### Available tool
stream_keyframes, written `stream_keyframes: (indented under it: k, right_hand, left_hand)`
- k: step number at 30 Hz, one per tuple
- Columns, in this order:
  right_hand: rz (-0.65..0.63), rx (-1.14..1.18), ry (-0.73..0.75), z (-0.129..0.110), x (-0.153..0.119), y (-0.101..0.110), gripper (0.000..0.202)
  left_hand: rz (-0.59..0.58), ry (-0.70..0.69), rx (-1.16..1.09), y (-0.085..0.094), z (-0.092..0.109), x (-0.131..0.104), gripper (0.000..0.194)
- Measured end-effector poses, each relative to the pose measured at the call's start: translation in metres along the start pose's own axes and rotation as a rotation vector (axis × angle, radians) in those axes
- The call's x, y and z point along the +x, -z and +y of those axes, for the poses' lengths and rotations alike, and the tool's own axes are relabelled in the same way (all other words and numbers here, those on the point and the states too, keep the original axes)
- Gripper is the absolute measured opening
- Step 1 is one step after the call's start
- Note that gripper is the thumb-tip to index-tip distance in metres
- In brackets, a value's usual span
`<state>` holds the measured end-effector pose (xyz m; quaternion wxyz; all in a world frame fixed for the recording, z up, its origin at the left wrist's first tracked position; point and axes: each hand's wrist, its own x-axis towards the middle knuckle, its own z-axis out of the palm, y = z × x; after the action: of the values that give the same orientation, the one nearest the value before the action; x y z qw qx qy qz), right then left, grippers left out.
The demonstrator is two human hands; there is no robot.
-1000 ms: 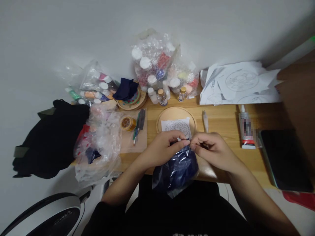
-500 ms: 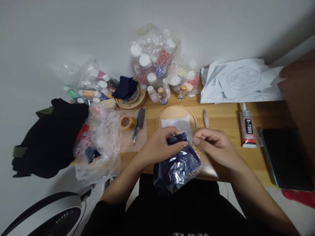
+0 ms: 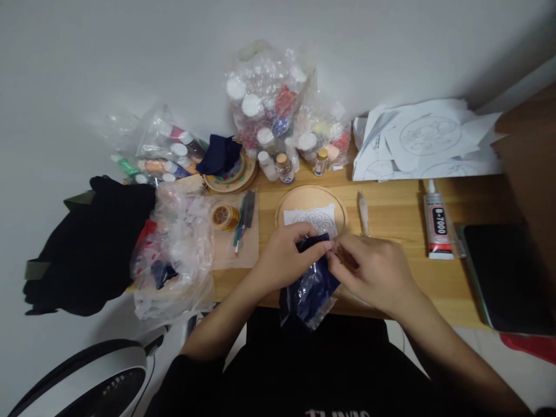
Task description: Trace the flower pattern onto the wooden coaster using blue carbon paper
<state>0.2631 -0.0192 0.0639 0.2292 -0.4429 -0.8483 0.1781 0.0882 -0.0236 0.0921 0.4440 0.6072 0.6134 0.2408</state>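
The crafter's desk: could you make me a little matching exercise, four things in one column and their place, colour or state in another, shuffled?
1. Left hand
2. Glue tube
3. Patterned paper
4. Round container

A. Between the white pen and the black-screened device
B. Amber in colour
C. Holding a clear bag of dark blue material
D. Lying on the round wooden disc

Pairs: 1-C, 2-A, 3-D, 4-B

Craft desk (image 3: 391,208), drawn patterns (image 3: 430,136), glue tube (image 3: 438,227)
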Motion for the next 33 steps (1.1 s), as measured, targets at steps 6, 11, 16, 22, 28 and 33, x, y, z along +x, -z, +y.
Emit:
stream_keyframes:
  k: [6, 11, 16, 22, 28, 33]
  right_hand:
    - [-0.115, 0.255, -0.112, 0.005, 0.000, 0.004, 0.013]
    - [-0.271, 0.709, -0.218, 0.020, 0.004, 0.008, 0.016]
    - [-0.252, 0.828, -0.254, 0.030, 0.005, 0.003, 0.020]
    - [-0.167, 0.553, -0.239, 0.021, 0.002, 0.002, 0.024]
    - [0.013, 0.137, -0.295, 0.000, -0.002, -0.008, 0.020]
    - [-0.093, 0.297, -0.287, 0.005, -0.003, -0.003, 0.010]
  left_hand:
    - [0.002, -0.021, 0.080, 0.001, -0.004, -0.002, 0.021]
    - [0.004, -0.047, 0.164, 0.004, -0.007, -0.003, 0.020]
    - [0.032, -0.068, 0.237, 0.004, -0.010, -0.003, 0.020]
    - [0.101, -0.105, 0.510, -0.001, -0.010, -0.006, 0.026]
    - [0.165, -0.127, 0.648, -0.012, -0.005, -0.010, 0.037]
    - [0.174, -0.179, 0.757, -0.010, -0.005, -0.012, 0.040]
